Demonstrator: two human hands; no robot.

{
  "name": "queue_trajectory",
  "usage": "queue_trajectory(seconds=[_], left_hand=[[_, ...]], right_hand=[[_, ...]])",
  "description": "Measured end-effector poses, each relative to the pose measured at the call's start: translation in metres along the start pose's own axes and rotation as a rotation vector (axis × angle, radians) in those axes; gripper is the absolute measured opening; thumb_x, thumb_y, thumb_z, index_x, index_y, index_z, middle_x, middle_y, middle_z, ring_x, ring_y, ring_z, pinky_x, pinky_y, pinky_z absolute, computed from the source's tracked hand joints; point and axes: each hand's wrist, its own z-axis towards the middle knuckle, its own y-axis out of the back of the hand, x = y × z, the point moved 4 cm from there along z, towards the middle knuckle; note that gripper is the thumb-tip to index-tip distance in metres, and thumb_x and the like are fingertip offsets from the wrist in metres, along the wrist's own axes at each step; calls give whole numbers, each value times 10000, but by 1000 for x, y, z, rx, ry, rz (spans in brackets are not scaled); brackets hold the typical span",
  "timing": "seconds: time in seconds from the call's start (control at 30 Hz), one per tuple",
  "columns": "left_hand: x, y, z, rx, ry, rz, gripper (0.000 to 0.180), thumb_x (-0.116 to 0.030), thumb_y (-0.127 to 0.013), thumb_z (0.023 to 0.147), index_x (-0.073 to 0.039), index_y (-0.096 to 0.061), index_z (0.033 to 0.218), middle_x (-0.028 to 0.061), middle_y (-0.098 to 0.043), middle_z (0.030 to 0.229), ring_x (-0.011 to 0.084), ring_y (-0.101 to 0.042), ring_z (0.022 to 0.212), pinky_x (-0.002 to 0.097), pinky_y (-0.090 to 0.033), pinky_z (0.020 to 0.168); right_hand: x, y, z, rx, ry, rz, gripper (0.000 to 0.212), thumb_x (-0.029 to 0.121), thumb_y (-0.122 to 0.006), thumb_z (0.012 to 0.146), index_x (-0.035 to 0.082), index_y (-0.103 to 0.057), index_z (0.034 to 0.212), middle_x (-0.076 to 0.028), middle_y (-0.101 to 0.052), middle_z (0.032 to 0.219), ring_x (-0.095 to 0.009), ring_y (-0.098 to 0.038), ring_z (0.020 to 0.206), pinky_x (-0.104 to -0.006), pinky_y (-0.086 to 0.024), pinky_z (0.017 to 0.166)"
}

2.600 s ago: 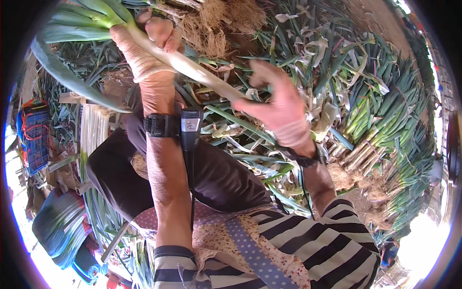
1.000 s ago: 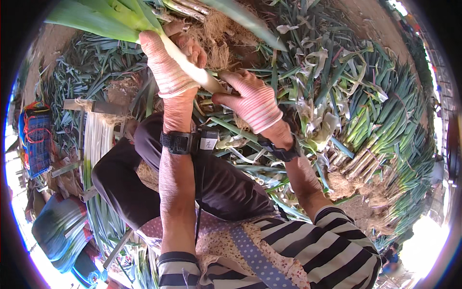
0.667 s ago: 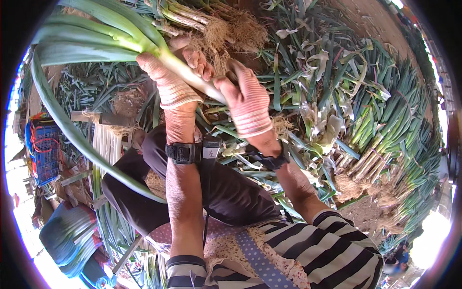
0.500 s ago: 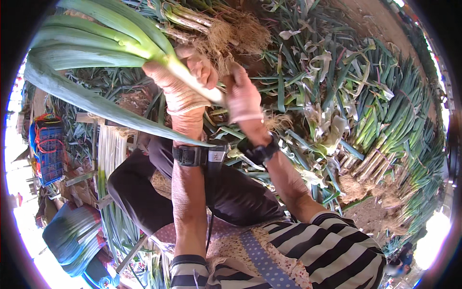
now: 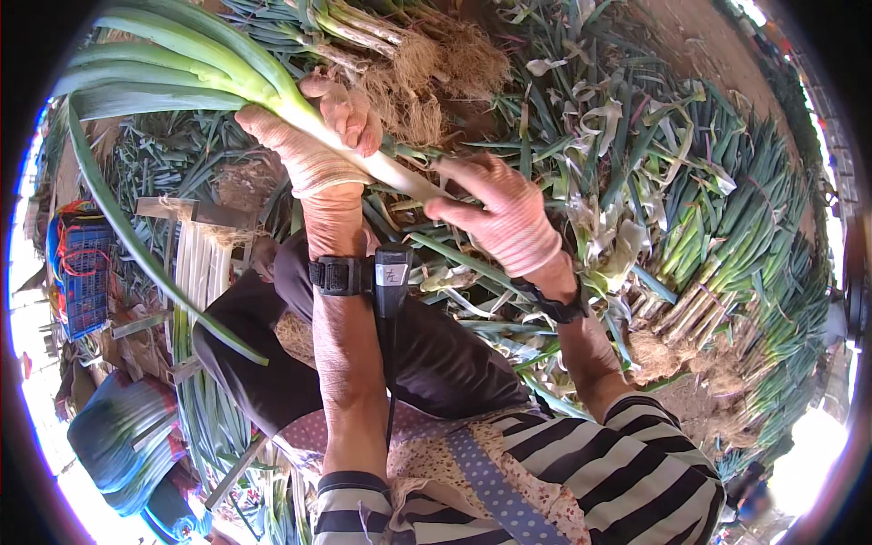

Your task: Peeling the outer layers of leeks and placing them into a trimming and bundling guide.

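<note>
A thick green onion point(image 5: 400, 173) with a white shaft and long green leaves lies slantwise, its leaves spreading to the upper left. My left hand point(image 5: 318, 145), in a thin pinkish glove, is closed around the shaft just below the leaves. Beside the shaft's lower end is my right hand point(image 5: 500, 213), gloved too, with thumb and fingers stretched apart around the tip. Whether it touches the shaft I cannot tell. One long leaf droops past my left forearm toward my knee.
Rooted onion bundles point(image 5: 409, 59) lie at the far side. Peeled leaves and skins point(image 5: 609, 218) litter the ground to the right, beside stacked onions point(image 5: 754, 245). A wooden stand point(image 5: 204, 213) with trimmed white stalks point(image 5: 200, 263) is at left, near a blue basket point(image 5: 84, 282).
My right hand has moved right and nearer me, its fingers spreading. My left hand and the green onion have shifted slightly left. The drooping leaf has swung left.
</note>
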Motion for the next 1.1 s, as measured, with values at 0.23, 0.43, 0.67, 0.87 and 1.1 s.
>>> queue_trajectory(seconds=[0.23, 0.43, 0.67, 0.87, 1.1], left_hand=[[6, 1, 3, 120, 65, -68, 829, -912, -415, 615, -131, -564, 850, -9, -408, 551, 153, -381, 450, 288, -316, 399], [-1, 1, -2, -132, -18, 42, 818, -901, -437, 618, -130, -563, 861, -8, -414, 564, 150, -392, 473, 296, -332, 425], [-7, 7, 0, -482, -77, 154, 805, -888, -464, 621, -129, -561, 874, -7, -421, 580, 146, -405, 501, 304, -349, 455], [-6, 17, -7, -416, -104, 104, 615, -701, -619, 718, -121, -551, 912, 1, -445, 628, 136, -428, 575, 343, -378, 534], [-6, 19, -11, -606, -164, 221, 216, -218, -659, 833, -102, -492, 906, -3, -467, 649, 130, -437, 531, 328, -386, 473]], right_hand=[[-14, -25, 12, -38, 165, 146, 362, 398, -708, 749, 132, -673, 993, -95, -655, 900, -278, -634, 772, -358, -519, 622], [-6, -6, -6, 83, 217, -24, 331, 293, -708, 796, 85, -509, 634, -48, -444, 527, -164, -459, 436, -320, -398, 416], [-30, 61, -95, 100, -297, 71, 182, 205, -715, 817, 43, -652, 765, -37, -612, 610, -92, -515, 472, -246, -441, 416], [-112, 111, -138, -423, -750, -180, 424, 210, -794, 718, 30, -627, 1063, -115, -656, 892, -141, -609, 745, -281, -527, 681], [12, 42, -27, -200, -119, -130, 797, 117, -884, 507, 29, -526, 1213, -100, -604, 985, -209, -592, 948, -344, -506, 841]])
